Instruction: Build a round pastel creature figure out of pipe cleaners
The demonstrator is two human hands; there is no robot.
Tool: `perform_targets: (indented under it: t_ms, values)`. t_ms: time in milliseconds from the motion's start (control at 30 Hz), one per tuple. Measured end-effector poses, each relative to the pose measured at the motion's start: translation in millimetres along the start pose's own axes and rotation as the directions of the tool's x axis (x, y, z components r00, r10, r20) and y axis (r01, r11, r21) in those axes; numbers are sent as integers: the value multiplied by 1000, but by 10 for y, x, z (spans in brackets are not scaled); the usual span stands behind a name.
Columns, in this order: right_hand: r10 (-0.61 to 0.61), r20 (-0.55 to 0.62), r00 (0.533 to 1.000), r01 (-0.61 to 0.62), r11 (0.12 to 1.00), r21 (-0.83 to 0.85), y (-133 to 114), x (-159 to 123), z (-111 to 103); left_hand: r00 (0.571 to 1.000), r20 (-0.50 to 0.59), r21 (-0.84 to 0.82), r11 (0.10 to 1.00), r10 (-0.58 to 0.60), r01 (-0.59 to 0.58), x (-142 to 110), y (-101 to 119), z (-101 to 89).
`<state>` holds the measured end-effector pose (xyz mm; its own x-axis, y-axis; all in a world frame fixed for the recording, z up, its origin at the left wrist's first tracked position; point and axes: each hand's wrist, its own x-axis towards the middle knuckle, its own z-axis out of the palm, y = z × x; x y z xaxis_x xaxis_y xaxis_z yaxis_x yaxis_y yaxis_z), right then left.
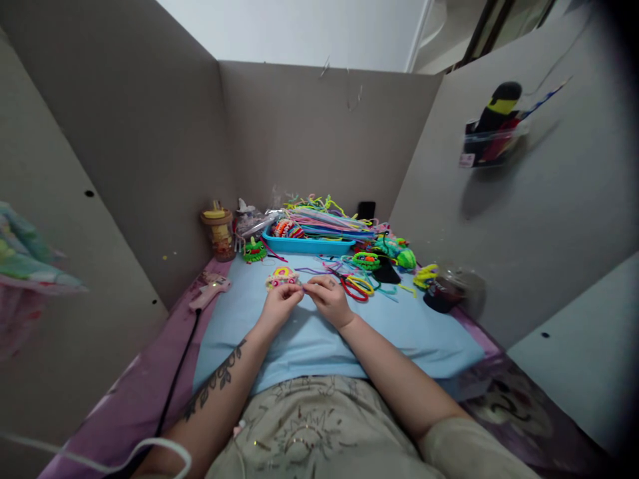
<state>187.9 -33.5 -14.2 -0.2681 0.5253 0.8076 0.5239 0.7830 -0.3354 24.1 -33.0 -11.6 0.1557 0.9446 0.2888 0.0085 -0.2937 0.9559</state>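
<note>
My left hand (282, 305) and my right hand (329, 301) meet over the blue cloth, fingertips pinched together. Between them shows a tiny purple bit of pipe cleaner (303, 288), mostly hidden by the fingers. Just beyond my left hand lies a pink, cream and yellow pipe-cleaner figure (282, 274) with two pink eye-like rounds. Red-handled scissors (354, 290) lie beside my right hand, next to a yellow loop (367, 286). Loose purple and teal pipe cleaners are scattered behind and to the right of the hands.
A blue tray (309, 246) heaped with pipe cleaners stands at the back. Around it are a green figure (254, 251), several more green pieces and a brown-lidded cup (219, 233). A pink glue gun (210, 291) lies left; a dark-filled cup (444, 293) stands right. Grey panels enclose the table.
</note>
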Motion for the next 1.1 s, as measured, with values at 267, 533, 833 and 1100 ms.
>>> perform_targets:
  t_ms: [267, 533, 833, 1100]
  values:
    - [29, 0, 1000, -29, 1000, 12, -11, -7, 29, 999, -8, 41, 998, 43, -43, 20, -14, -30]
    - [21, -29, 999, -20, 999, 32, -55, 16, 48, 995, 7, 75, 992, 99, -99, -1, 4, -51]
    - [-3, -51, 999, 8, 995, 95, -37, 21, 56, 989, 47, 116, 983, 139, -143, -9, -52, -65]
    - [-7, -30, 1000, 10, 996, 94, -40, 34, 58, 985, 56, 172, 971, 161, -168, -6, -57, -51]
